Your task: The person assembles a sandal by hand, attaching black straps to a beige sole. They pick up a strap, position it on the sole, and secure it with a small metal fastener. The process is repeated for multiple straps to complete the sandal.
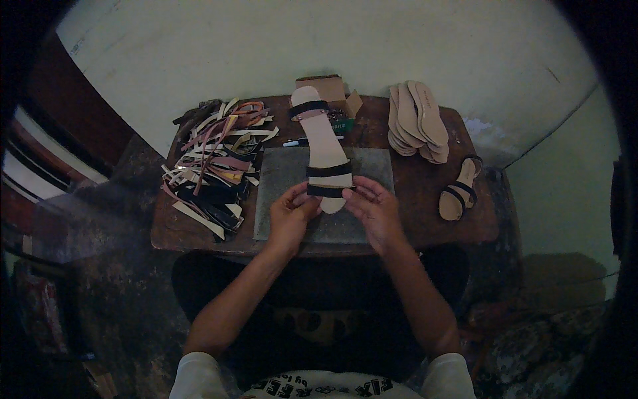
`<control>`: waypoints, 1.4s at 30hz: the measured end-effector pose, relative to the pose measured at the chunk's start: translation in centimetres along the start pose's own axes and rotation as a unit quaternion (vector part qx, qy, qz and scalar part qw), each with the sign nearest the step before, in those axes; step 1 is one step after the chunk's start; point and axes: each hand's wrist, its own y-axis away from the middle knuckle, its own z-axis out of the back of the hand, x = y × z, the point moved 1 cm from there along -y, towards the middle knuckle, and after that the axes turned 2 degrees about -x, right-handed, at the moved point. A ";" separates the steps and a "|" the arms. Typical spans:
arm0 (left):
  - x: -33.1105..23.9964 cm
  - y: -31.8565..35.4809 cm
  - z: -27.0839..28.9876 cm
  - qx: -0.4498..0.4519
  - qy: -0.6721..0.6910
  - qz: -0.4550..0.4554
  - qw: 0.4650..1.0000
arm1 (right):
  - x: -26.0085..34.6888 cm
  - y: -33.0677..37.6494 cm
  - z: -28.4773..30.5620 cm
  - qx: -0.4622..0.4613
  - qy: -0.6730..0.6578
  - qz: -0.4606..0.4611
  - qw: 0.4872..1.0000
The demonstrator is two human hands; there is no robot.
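Note:
Between my two hands is a beige sandal [327, 143] with black straps, its toe end nearest me and its heel end pointing away over the table. Two black straps cross the near part and another crosses near the heel. My left hand [294, 211] grips the left edge at the nearest strap, fingers closed. On the opposite edge, my right hand [373, 207] pinches the same strap end between thumb and fingers. Under the sandal lies a flat grey slab [279, 174] on the wooden table.
A tangled heap of cut straps [216, 166] covers the table's left side. Stacked beige insoles [419, 120] lie at the back right, with a strapped sandal [458, 193] nearer. Behind the slab are a pen [292, 143] and an open cardboard box [352, 103], against the wall [319, 40].

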 end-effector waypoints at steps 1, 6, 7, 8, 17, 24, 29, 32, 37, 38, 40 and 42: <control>-0.1 0.0 0.0 0.004 0.005 0.005 1.000 | 0.0 0.0 0.1 0.006 -0.010 -0.002 1.000; -0.1 -0.3 0.4 0.016 0.014 0.020 1.000 | -0.5 -0.3 0.4 0.022 -0.023 -0.034 0.999; -0.1 -0.3 0.4 0.015 0.013 0.019 1.000 | -0.6 -0.3 0.4 0.022 -0.028 -0.036 0.999; -0.2 -0.2 0.3 0.015 0.012 0.017 1.000 | -0.5 -0.3 0.4 0.018 -0.029 -0.039 0.999; -1.0 0.3 -0.1 -0.009 0.005 0.001 1.000 | 0.0 0.1 -0.1 0.030 0.003 -0.026 0.999; -0.4 0.0 0.3 -0.018 -0.039 -0.037 0.998 | -1.1 -0.3 0.1 0.000 0.069 0.032 0.997; -1.4 1.0 -0.8 -0.035 -0.061 -0.040 0.997 | -0.7 -0.1 0.1 -0.026 0.057 0.012 0.998; -1.3 0.7 -0.5 -0.031 -0.072 -0.032 0.996 | -1.0 -0.3 0.1 -0.027 0.036 0.015 0.999; -1.0 0.7 -0.5 -0.018 -0.029 -0.015 0.999 | -0.6 -0.1 0.1 -0.023 0.041 -0.024 0.999; -1.0 0.6 -0.4 -0.012 -0.019 -0.009 1.000 | -0.7 -0.2 0.3 -0.020 0.034 -0.021 0.999; -0.9 0.4 -0.3 0.002 0.001 -0.004 1.000 | -1.1 -0.3 0.4 -0.013 0.019 -0.013 1.000; -0.6 0.2 -0.1 0.020 0.021 -0.002 1.000 | -1.1 -0.3 0.3 -0.013 -0.001 -0.008 1.000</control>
